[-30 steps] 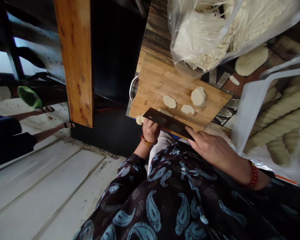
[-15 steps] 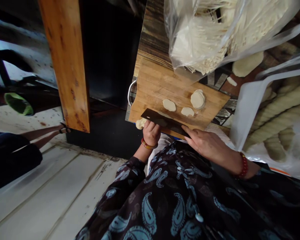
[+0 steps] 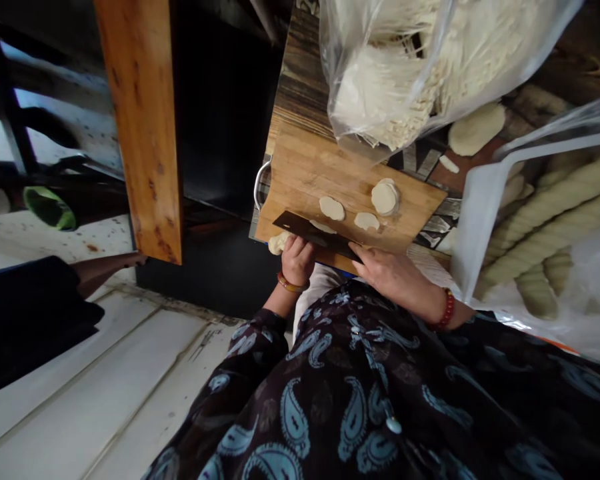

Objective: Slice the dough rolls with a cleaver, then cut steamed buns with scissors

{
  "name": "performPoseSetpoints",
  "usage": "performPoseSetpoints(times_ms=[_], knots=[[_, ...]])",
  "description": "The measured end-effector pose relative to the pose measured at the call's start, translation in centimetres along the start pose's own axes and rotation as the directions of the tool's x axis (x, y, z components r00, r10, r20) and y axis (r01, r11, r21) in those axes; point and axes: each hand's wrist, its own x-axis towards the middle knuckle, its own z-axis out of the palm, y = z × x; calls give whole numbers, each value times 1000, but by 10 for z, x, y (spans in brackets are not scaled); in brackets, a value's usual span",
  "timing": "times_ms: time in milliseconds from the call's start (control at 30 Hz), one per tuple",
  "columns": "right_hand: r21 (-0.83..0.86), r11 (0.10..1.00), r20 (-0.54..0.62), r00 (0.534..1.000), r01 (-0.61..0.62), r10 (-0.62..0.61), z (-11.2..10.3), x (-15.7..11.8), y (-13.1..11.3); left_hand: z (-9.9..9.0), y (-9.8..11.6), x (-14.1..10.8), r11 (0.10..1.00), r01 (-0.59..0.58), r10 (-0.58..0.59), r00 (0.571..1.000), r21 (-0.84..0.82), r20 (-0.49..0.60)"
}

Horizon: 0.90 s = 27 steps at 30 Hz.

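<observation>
A dark, wide-bladed kitchen knife (image 3: 305, 229) lies slantwise over the near side of a wooden cutting board (image 3: 300, 160). My right hand (image 3: 387, 275) is closed round its handle end, index finger along the blade; the handle itself is hidden. Just behind the blade, my left hand (image 3: 299, 259) has its fingers curled on a pale, peeled-looking chunk (image 3: 277, 243), whose knobby end sticks out to the left. Beyond the blade, thin pale slices (image 3: 332, 208) lie flat, with a small stack of slices (image 3: 385, 197) farther right. A slice (image 3: 323, 227) sits against the blade's far side.
A clear bag of enoki mushrooms (image 3: 385, 100) overlaps the board's far edge. To the right, a white plastic bin (image 3: 473, 220) holds long, ridged, pale pieces (image 3: 545, 220). A metal handle (image 3: 260, 183) is at the board's left. Another person's arm (image 3: 105, 269) shows at far left.
The view has shifted slightly, so board and bags appear a little farther left. Both hands keep their hold, and a slice beside the blade shows more clearly.
</observation>
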Motion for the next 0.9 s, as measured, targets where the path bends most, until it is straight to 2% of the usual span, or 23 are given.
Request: performPoseSetpoints(times_ms=[267,467,667,767,900], knots=[[68,998,-100,995,15,-8,17,-35,30,-1,7,5,996,12,-8,999,87,-50],[144,990,-223,975,13,20,6,-47,36,-4,14,7,996,3,1,999,92,-44],[95,995,-177,984,41,-23,-2,-53,21,0,10,-1,991,72,-62,994,115,-86],[71,997,-147,989,35,-25,-3,-56,13,6,2,-9,993,114,-110,988,30,-108],[39,999,-100,995,24,-20,-5,-54,6,13,-7,-19,983,166,-172,982,-73,-77]])
